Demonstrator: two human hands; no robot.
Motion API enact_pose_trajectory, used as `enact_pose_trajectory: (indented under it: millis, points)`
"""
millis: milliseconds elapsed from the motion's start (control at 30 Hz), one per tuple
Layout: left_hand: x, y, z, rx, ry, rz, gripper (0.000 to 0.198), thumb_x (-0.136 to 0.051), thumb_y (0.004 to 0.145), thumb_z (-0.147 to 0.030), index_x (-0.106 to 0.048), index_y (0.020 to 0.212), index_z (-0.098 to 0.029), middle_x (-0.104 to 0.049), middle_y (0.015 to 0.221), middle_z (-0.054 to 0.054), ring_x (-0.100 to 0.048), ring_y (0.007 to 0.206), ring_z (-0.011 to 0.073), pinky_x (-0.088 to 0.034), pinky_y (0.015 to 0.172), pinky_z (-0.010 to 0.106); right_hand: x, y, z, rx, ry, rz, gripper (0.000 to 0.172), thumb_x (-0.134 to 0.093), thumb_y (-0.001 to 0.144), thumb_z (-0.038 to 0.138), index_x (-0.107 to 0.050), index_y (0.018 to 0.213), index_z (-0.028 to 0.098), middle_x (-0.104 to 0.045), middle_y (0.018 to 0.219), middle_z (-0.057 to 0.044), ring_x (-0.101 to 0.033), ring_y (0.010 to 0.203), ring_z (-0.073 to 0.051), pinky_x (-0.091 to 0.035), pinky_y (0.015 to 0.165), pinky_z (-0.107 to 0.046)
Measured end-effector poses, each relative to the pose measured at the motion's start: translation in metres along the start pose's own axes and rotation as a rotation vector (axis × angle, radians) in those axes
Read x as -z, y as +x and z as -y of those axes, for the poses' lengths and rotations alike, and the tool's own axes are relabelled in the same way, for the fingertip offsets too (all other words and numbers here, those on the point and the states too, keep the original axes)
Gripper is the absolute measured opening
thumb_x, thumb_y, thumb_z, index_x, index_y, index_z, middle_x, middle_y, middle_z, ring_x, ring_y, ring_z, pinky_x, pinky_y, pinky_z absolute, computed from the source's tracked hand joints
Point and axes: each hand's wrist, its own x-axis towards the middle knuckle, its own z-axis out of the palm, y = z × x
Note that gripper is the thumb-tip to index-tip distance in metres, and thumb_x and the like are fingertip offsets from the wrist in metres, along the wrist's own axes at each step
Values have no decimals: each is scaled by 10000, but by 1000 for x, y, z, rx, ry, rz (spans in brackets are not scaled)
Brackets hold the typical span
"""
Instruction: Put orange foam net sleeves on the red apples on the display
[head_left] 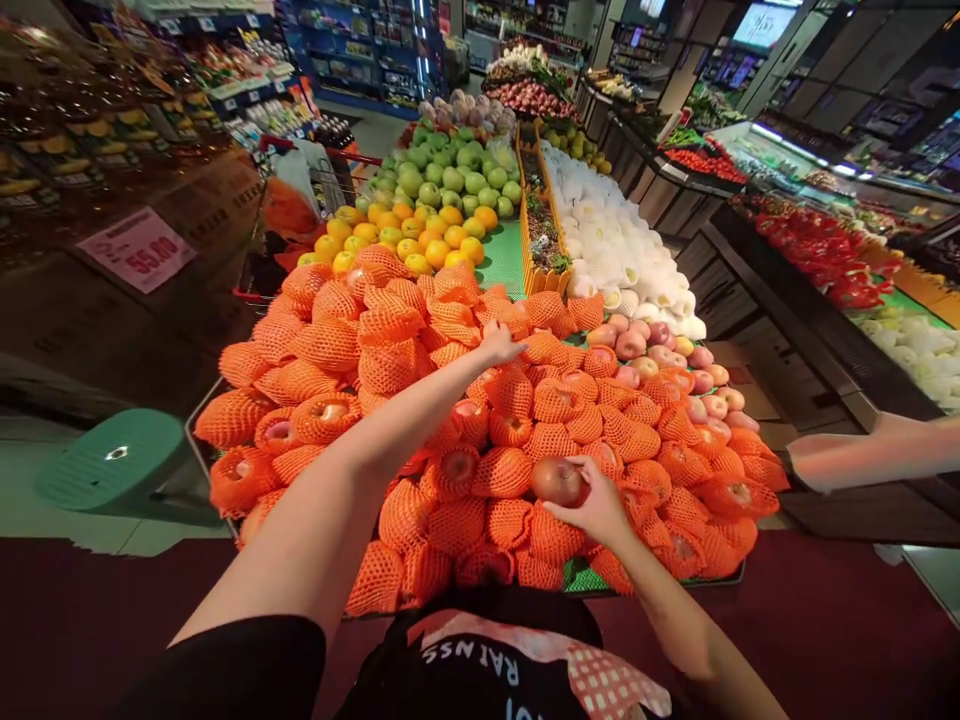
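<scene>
Nearest the camera: black shirt (397, 670) with pale lettering and a pink checked print. Surface beyond: green mat (504, 255), bare behind the orange heap and in a small patch at the front edge. Room: shop interior, dark red floor (817, 610) in front, pink price sign (137, 248) at left, blue shelving (352, 50) at the back. Left of the display: shopping cart (277, 143) with red trim (bags inside, contents unclear).

Containers: orange foam nets (324, 342) heaped over the near half, pinkish fruit visible inside several; picket-edged trough (546, 282) with dark fill and greenery. Left of trough: oranges (401, 238), green apples (457, 180) behind. Right: white-wrapped fruit (622, 240), bare pinkish apples (631, 345) in front.

Right hand (600, 508): thumb and fingers closed round one side of a brownish-red apple (553, 482) (un-netted), front middle of the heap. Left hand (501, 345): outstretched over nets farther back; grip not readable.
</scene>
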Motion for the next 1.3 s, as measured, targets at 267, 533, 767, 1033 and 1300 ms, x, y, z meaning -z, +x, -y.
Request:
enact_pose_trajectory:
  millis: [267,533,767,1033,1300]
  points:
    - [55,-125,-6,-479,-173,-124,483,-730,832,-293,-562,1246,-110,-603,1294,156,-617,1120,223,-485,1019,384,-13,-1,11,158,-290,18,673,-870,655,494,-610,1214,223,-662,1219,-131,-571,1173,-364,-450,1045,-539]
    - [44,-285,7,-453,-502,434,364,-733,838,-529,-670,793,-174,-635,894,42,-605,865,187,-512,863,356,-5,-35,32,165,275,-165,329,-702,874,466,-700,1134,264,-692,1235,-93,-598,1203,-300,-418,1114,-508]
    - [-10,-319,8,-317,-722,675,365,-645,907,-536,-773,883,-194,-666,1077,82,-614,1005,238,-459,982,397,-12,-82,56,91,804,168,443,-681,847,633,-742,1079,260,-692,1143,-87,-616,1141,-288,-478,1020,-431]
    - [-16,-318,8,-275,-638,703,285,-695,892,-466,-767,856,-193,-623,974,50,-590,909,192,-470,883,331,-18,-104,28,-98,805,366,531,-893,649,553,-644,1000,242,-525,770,33,-467,703,-153,-410,674,-286]
    - [-44,-318,22,96,-1154,710,519,-821,630,-649,-713,804,-172,-645,717,26,-593,678,182,-480,717,331,-27,-110,25,-178,1096,-113,442,-808,717,584,-514,796,264,-607,981,-17,-608,920,-224,-512,852,-364]
